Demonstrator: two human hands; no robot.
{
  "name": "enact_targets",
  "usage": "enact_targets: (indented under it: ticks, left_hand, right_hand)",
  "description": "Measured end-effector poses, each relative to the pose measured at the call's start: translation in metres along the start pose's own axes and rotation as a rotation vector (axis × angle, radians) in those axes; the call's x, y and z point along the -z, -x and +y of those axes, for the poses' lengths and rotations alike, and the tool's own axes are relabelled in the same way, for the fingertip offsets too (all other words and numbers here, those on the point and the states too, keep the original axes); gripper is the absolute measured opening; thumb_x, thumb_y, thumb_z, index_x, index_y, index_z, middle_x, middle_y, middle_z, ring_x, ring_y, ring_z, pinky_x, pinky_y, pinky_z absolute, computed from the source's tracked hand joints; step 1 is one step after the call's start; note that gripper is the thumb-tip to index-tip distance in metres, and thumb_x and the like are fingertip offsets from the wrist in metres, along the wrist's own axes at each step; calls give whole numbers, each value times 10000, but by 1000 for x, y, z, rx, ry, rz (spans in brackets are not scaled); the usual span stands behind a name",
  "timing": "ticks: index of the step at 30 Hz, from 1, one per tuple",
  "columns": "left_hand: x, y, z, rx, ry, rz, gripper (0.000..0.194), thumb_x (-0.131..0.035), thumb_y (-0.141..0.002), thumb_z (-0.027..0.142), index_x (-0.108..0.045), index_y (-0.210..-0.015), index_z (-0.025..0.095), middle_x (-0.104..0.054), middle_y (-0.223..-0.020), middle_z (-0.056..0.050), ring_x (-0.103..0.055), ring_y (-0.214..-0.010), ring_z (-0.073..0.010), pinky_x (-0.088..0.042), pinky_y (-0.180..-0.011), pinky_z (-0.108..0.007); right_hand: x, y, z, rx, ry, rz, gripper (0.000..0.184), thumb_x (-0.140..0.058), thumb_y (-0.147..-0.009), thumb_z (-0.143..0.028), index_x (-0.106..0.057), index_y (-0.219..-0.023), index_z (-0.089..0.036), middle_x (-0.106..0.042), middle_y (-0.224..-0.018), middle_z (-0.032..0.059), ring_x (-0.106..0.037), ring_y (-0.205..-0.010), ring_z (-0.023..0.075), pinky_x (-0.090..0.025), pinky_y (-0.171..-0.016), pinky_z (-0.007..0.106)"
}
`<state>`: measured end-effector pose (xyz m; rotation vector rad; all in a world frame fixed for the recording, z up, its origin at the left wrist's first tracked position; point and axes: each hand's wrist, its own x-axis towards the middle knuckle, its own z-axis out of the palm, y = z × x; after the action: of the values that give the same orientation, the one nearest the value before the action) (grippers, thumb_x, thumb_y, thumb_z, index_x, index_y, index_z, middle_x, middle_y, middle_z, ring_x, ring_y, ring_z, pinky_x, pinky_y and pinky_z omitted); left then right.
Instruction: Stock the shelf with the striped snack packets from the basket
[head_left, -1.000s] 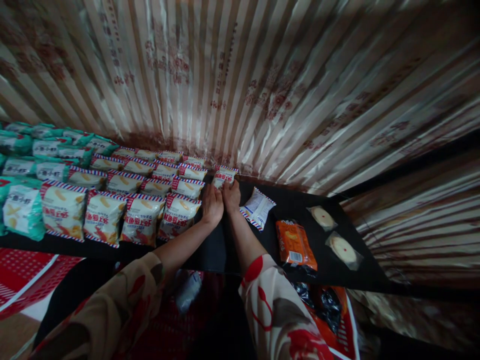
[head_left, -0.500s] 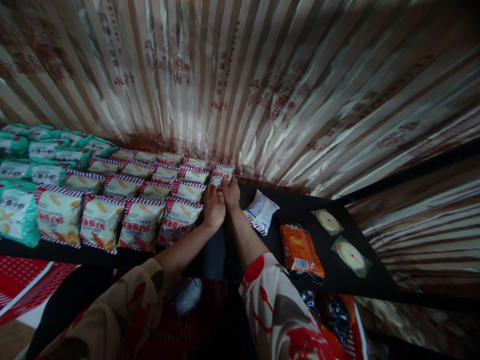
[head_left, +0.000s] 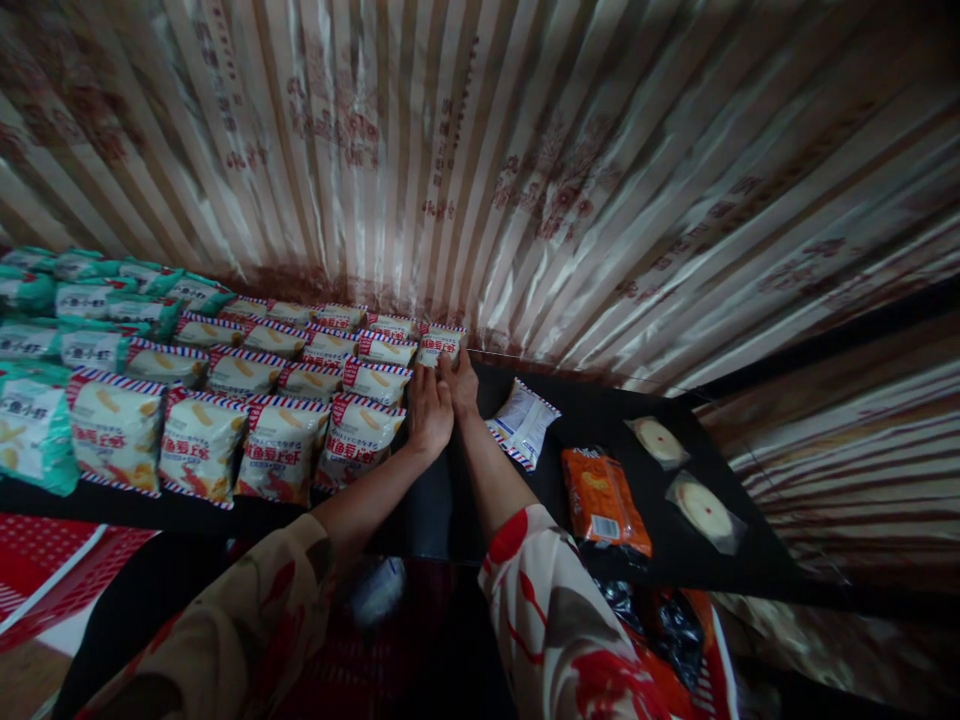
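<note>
Two hands (head_left: 430, 412) (head_left: 462, 385) side by side, arms (head_left: 495, 475) outstretched, touching a snack bag (head_left: 441, 342)

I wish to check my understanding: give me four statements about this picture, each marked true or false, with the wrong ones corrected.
1. The left hand and the right hand are both at one white snack bag. True.
2. A loose snack bag lies between the right hand and the orange packet. True.
3. The orange packet stands at the far left. False: green bags are there; it lies on the right.
4. The person wears thick gloves. False: both hands are bare.
</note>
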<state>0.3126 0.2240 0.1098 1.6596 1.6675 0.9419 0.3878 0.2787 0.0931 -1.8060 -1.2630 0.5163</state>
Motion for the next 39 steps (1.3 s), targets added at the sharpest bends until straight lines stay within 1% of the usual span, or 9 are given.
enact_targets:
  ticks: [6, 9, 13, 17, 20, 24, 32, 36, 39]
  left_hand:
    - [0, 0, 0, -4, -39, -16, 461, -280, -912, 224, -422, -1314, 48, -335, -1440, -149, -215, -1369, -207, -146, -1143, -360]
    - [-1, -1, 0, -9, -35, -13, 454, -276, -916, 217, -429, -1304, 37, -353, -1424, -174, -222, -1367, -216, -154, -1140, -376]
    - [0, -2, -1, -17, -20, -13, 438, -276, -921, 220, -432, -1306, 79, -362, -1424, -153, -231, -1364, -220, -169, -1131, -414]
    - [3, -3, -1, -4, -54, -33, 458, -270, -925, 225, -422, -1300, 12, -326, -1433, -193, -230, -1364, -222, -155, -1137, -367]
    - [3, -3, -1, -13, -58, -27, 458, -279, -922, 224, -427, -1298, 8, -336, -1426, -199, -232, -1363, -233, -159, -1138, -360]
    - [-1, -3, -6, -57, -67, 11, 431, -295, -918, 216, -445, -1296, 73, -371, -1417, -161, -256, -1353, -245, -199, -1125, -418]
    - [-18, -1, -23, -188, -71, 143, 387, -341, -884, 173, -519, -1215, 82, -463, -1351, -158, -309, -1329, -251, -266, -1099, -453]
    - [-18, 9, -24, -230, -78, 139, 362, -382, -844, 132, -570, -1147, 76, -551, -1249, -176, -388, -1281, -272, -307, -1075, -475]
    - [-13, 20, -23, -197, -81, 134, 332, -393, -836, 135, -598, -1091, 80, -569, -1219, -181, -449, -1228, -279, -349, -1043, -473]
  right_hand:
    - [0, 17, 10, 74, -1, 140, 577, -544, -761, -446, -485, -1246, -139, -579, -1183, 144, -531, -1090, 242, -379, -959, 405]
    - [0, 23, 13, 87, -77, 104, 546, -521, -779, -413, -480, -1257, -151, -567, -1220, 125, -539, -1090, 215, -399, -952, 370]
    - [0, 23, 11, 70, -146, 13, 514, -515, -787, -361, -489, -1258, -157, -606, -1173, 98, -588, -1008, 193, -439, -908, 336]
    - [-1, 21, 10, 50, -131, -19, 498, -507, -793, -348, -507, -1247, -143, -620, -1152, 100, -599, -994, 196, -446, -900, 330]
    - [-3, 21, 12, 65, -97, 5, 505, -502, -799, -357, -504, -1251, -132, -601, -1186, 115, -577, -1046, 211, -430, -924, 344]
    - [-6, 21, 17, 126, -93, 14, 531, -487, -813, -379, -470, -1282, -130, -559, -1248, 116, -532, -1115, 210, -397, -967, 349]
    - [-10, 29, 27, 190, -39, 53, 486, -459, -840, -321, -459, -1291, -141, -507, -1290, 126, -364, -1273, 232, -317, -1029, 389]
    - [-12, 40, 36, 169, 6, 37, 431, -443, -849, -284, -496, -1255, -151, -539, -1242, 139, -365, -1275, 241, -321, -1021, 393]
    - [-10, 51, 39, 148, 42, 63, 448, -438, -837, -263, -480, -1259, -116, -525, -1252, 160, -396, -1253, 245, -333, -1016, 390]
